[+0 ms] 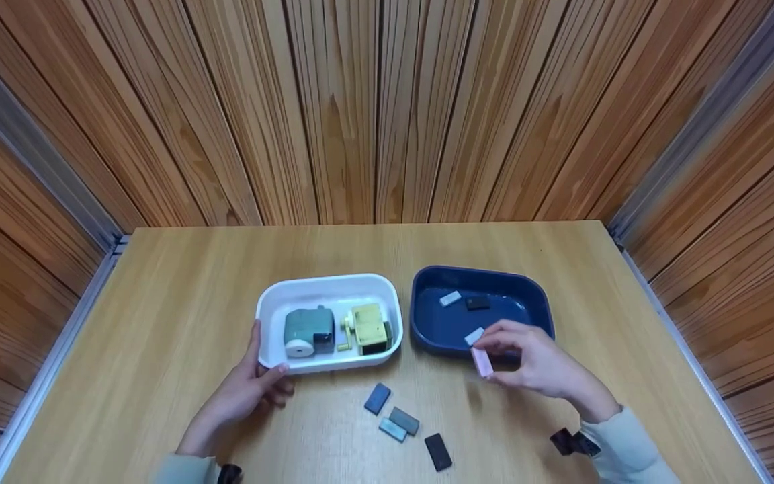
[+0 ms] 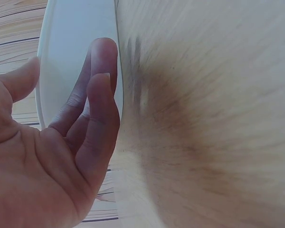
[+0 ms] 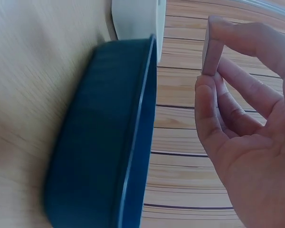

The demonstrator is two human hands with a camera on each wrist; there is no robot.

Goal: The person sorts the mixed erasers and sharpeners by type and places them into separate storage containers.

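Note:
My right hand pinches a small pink block, shaped like an eraser, between thumb and fingers over the near edge of the dark blue tray. In the right wrist view the block is held at its ends, above the tray's rim. My left hand rests at the near left corner of the white tray, its thumb at the rim. Its loosely bent fingers lie along the outer wall in the left wrist view. Inside stand a yellow crank pencil sharpener and a green sharpener-like device.
Two white blocks and a black block lie in the blue tray. On the table in front are a blue block, a grey block, a light blue block and a black block. Wooden panels enclose the table.

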